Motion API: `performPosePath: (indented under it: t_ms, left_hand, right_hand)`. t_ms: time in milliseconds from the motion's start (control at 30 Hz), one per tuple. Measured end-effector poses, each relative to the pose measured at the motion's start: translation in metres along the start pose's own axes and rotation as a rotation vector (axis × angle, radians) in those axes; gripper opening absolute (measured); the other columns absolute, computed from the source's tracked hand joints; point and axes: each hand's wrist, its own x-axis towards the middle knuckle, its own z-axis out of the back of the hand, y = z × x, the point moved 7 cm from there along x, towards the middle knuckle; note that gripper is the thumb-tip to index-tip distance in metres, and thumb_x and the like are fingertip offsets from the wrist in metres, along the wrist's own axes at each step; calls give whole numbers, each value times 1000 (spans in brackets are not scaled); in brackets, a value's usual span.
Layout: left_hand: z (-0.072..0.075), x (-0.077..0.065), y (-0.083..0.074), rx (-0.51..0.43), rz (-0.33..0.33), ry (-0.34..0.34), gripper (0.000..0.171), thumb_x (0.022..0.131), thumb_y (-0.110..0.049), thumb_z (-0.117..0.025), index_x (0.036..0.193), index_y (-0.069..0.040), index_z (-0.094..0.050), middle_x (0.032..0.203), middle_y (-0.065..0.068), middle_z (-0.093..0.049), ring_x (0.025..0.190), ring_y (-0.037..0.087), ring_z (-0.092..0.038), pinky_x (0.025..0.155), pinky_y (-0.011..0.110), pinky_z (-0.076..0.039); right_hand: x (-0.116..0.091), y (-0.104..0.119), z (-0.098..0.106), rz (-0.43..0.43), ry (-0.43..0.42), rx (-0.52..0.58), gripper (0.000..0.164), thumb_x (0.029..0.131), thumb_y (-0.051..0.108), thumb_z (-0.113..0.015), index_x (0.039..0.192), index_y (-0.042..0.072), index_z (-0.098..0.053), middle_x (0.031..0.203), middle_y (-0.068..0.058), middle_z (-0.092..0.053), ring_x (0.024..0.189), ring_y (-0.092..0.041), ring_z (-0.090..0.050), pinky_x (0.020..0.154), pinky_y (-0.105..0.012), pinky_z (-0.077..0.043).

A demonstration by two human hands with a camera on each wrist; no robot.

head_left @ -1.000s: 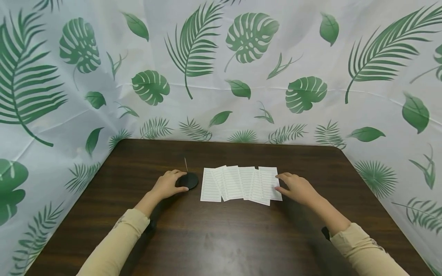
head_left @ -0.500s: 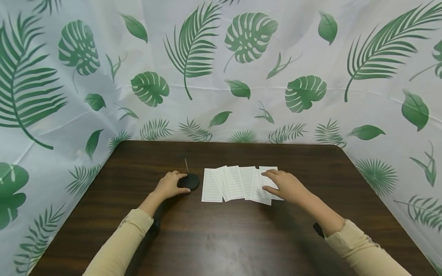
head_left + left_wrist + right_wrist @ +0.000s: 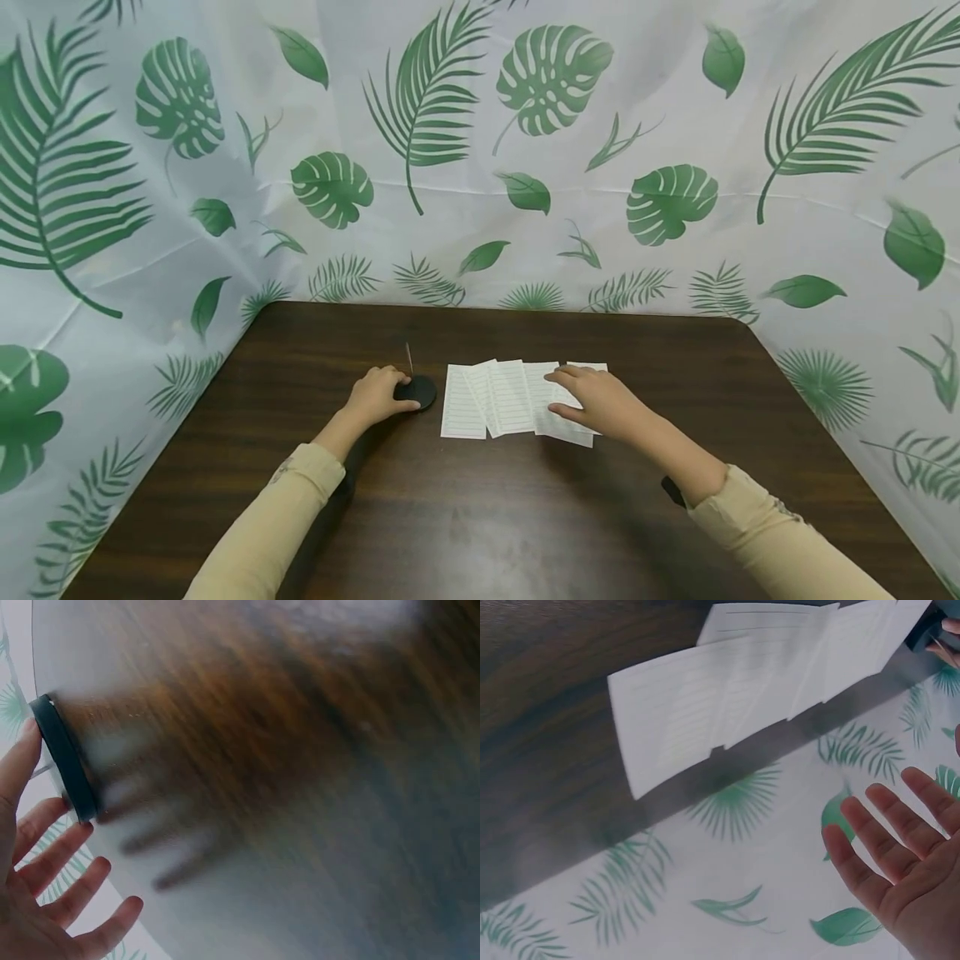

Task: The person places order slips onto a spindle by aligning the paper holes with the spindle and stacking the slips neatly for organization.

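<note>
In the head view, my left hand [image 3: 373,397] grips the edge of a receipt spike's round black base [image 3: 423,392]; a thin metal spike [image 3: 409,358] stands up from it. The left wrist view has thumb and fingers at opposite sides of the disc [image 3: 64,757], the other fingers spread. To the right lies an overlapping row of several white lined paper slips [image 3: 465,408]. Over the row's right end hovers my right hand [image 3: 600,404], partly covering the rightmost slips. Seen from the right wrist, its fingers [image 3: 885,840] are loosely extended, holding nothing, apart from the slips [image 3: 682,712].
A dark wood-grain table [image 3: 480,517] with rounded far corners carries everything. Behind it and along both sides hangs a white cloth [image 3: 450,225] printed with green leaves.
My right hand has moved left from the right edge of the row of slips to above its right part. My left hand stays at the spike's base. The slips lie as before.
</note>
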Motion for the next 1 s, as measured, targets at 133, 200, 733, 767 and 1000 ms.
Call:
performPosePath:
  t_ms: [133, 200, 733, 767, 1000]
  left_hand:
    - [0, 2, -1, 16, 2, 10, 55, 79, -43, -73, 118, -5, -65, 120, 13, -63, 109, 34, -54, 88, 52, -52]
    - [1, 3, -1, 23, -1, 16, 56, 78, -44, -73, 117, -5, -66, 119, 12, -64, 105, 33, -55, 85, 51, -52]
    - [2, 3, -1, 81, 17, 56, 55, 77, -42, -74, 118, -6, -66, 119, 12, -65, 109, 34, -60, 85, 52, -53]
    - [2, 3, -2, 77, 15, 55, 55, 77, -43, -74, 118, -7, -66, 118, 12, -65, 108, 33, -60, 85, 52, -53]
    - [5, 9, -4, 67, 12, 43, 55, 76, -41, -75, 117, -6, -66, 118, 13, -65, 107, 34, -61, 86, 50, -53]
  right_hand:
    - [9, 11, 1, 50, 7, 2, 45, 88, 31, -66, 122, 1, -60, 121, -17, -62, 109, -33, -61, 92, -49, -52]
    - [14, 17, -1, 75, 15, 12, 45, 88, 30, -66, 122, 1, -60, 120, -17, -62, 108, -33, -62, 93, -49, -51]
    - [65, 46, -26, 159, 147, -9, 43, 91, 33, -61, 126, 7, -58, 126, -13, -60, 112, -31, -60, 90, -47, -53]
    - [69, 47, -26, 159, 153, -4, 43, 91, 32, -61, 126, 6, -58, 126, -13, -60, 112, -31, -60, 89, -46, -53]
    - [91, 51, -34, 144, 204, 57, 46, 92, 33, -61, 128, 6, -56, 128, -14, -58, 113, -32, -59, 93, -46, -52]
